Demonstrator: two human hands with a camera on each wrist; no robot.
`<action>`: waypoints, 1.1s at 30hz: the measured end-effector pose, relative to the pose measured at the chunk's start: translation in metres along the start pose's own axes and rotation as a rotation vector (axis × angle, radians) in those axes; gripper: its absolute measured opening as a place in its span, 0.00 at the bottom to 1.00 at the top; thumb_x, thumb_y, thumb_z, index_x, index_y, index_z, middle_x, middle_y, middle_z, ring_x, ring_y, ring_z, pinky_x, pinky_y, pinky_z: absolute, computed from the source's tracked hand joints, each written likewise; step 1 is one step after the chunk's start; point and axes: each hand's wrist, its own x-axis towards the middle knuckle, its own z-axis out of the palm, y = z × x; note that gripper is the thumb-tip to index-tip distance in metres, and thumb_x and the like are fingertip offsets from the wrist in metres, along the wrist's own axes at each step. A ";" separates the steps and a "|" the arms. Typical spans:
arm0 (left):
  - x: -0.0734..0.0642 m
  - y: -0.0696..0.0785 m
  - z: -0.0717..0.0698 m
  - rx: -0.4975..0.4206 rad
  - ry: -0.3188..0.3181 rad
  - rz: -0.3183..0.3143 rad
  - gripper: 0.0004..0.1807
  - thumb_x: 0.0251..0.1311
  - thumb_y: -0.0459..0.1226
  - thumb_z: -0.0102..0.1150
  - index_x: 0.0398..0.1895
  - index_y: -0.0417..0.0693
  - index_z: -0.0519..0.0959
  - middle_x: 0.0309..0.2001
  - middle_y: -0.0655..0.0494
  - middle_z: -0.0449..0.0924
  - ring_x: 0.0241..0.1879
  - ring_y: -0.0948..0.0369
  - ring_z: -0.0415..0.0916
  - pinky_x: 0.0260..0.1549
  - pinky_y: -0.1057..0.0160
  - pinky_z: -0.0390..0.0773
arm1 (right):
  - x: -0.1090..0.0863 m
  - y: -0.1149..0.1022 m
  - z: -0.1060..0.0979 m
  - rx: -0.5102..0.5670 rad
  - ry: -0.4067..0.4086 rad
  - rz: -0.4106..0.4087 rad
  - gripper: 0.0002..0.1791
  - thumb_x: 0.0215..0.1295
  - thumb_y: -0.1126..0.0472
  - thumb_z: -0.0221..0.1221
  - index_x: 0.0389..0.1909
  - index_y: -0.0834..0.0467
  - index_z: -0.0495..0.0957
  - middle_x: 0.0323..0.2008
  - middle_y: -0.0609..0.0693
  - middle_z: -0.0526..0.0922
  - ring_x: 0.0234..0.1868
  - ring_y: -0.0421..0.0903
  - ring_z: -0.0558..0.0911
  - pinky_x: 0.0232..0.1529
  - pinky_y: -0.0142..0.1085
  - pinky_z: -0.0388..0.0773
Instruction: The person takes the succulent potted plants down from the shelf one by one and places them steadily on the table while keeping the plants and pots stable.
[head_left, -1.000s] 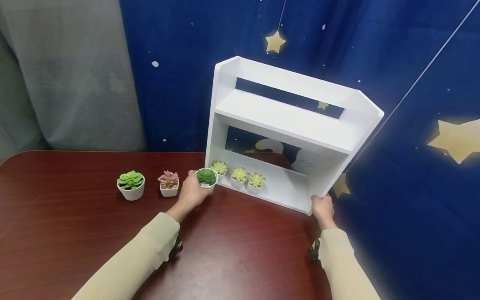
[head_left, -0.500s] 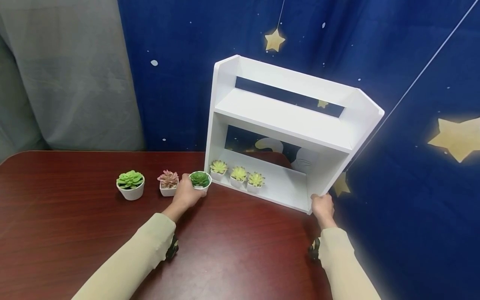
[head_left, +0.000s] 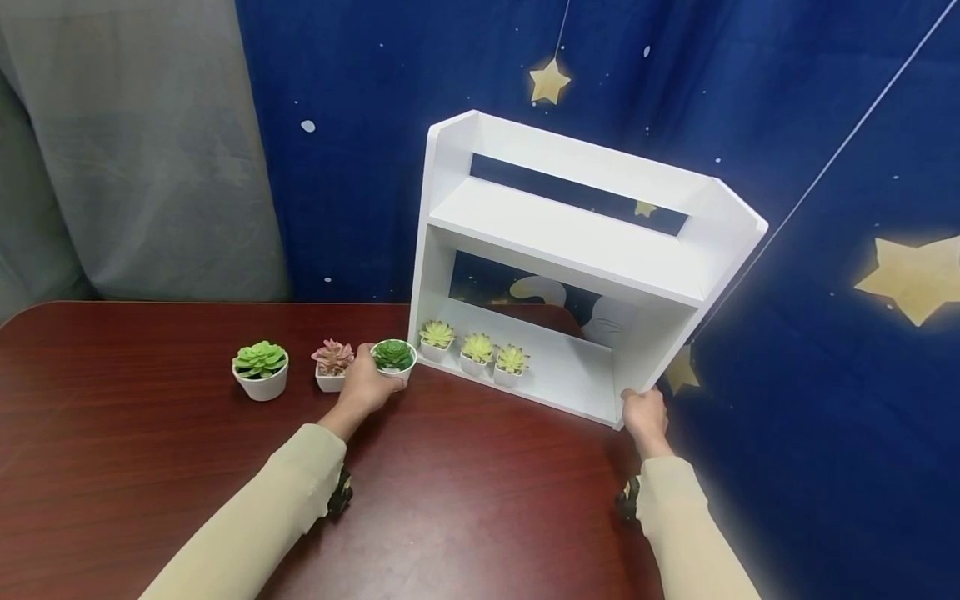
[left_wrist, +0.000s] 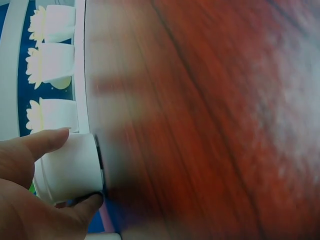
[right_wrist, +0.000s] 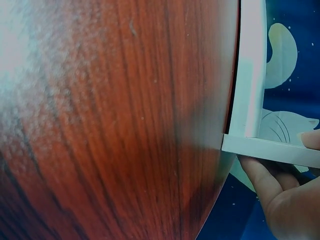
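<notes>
My left hand grips a round white pot with a dark green succulent, just left of the white shelf. In the left wrist view, thumb and fingers close around the side of the white pot, right by the tabletop. My right hand holds the lower front corner of the shelf's right side panel; the right wrist view has the panel between thumb and fingers. Several small potted succulents show: three yellow-green ones on the lower shelf, and a pink one beside my left hand, partly covered by it.
A bright green succulent in a round white pot stands farther left on the dark red wooden table. The shelf sits angled near the table's right edge. Behind hang a blue star-patterned curtain and a grey one.
My left hand has carried the dark green succulent leftward, away from the shelf's left front corner and toward the pink one. The pink pot has shifted slightly left. My right hand stays put.
</notes>
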 end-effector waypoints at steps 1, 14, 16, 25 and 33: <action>0.001 -0.001 0.000 -0.002 0.004 -0.001 0.47 0.46 0.33 0.72 0.68 0.28 0.58 0.60 0.25 0.73 0.61 0.35 0.73 0.64 0.41 0.71 | 0.000 0.000 0.000 0.000 0.001 -0.002 0.27 0.72 0.57 0.45 0.64 0.71 0.69 0.61 0.73 0.75 0.64 0.69 0.73 0.66 0.62 0.66; -0.001 0.012 -0.006 -0.020 0.025 0.024 0.55 0.50 0.41 0.75 0.75 0.33 0.52 0.70 0.29 0.63 0.72 0.36 0.59 0.74 0.40 0.59 | -0.001 0.000 0.000 0.000 0.001 -0.004 0.27 0.72 0.57 0.45 0.63 0.72 0.69 0.61 0.73 0.74 0.64 0.70 0.73 0.67 0.62 0.65; -0.002 0.016 -0.007 -0.013 0.043 0.033 0.55 0.51 0.42 0.75 0.76 0.34 0.51 0.72 0.30 0.62 0.73 0.37 0.57 0.74 0.40 0.58 | -0.001 0.000 -0.001 0.001 -0.002 -0.002 0.27 0.72 0.57 0.45 0.64 0.72 0.69 0.62 0.73 0.74 0.65 0.70 0.72 0.68 0.62 0.65; -0.004 0.035 -0.010 0.014 0.120 0.153 0.48 0.58 0.47 0.70 0.76 0.41 0.57 0.72 0.37 0.64 0.71 0.41 0.65 0.69 0.40 0.66 | -0.001 -0.001 -0.002 0.012 -0.013 0.010 0.28 0.73 0.56 0.44 0.65 0.72 0.68 0.62 0.73 0.74 0.65 0.69 0.72 0.68 0.62 0.64; 0.000 0.059 -0.009 0.145 0.076 0.374 0.36 0.59 0.35 0.66 0.71 0.45 0.66 0.66 0.44 0.73 0.62 0.46 0.75 0.61 0.44 0.76 | -0.001 -0.001 -0.001 0.011 -0.007 0.015 0.28 0.72 0.56 0.45 0.63 0.73 0.69 0.61 0.73 0.74 0.63 0.70 0.73 0.66 0.61 0.66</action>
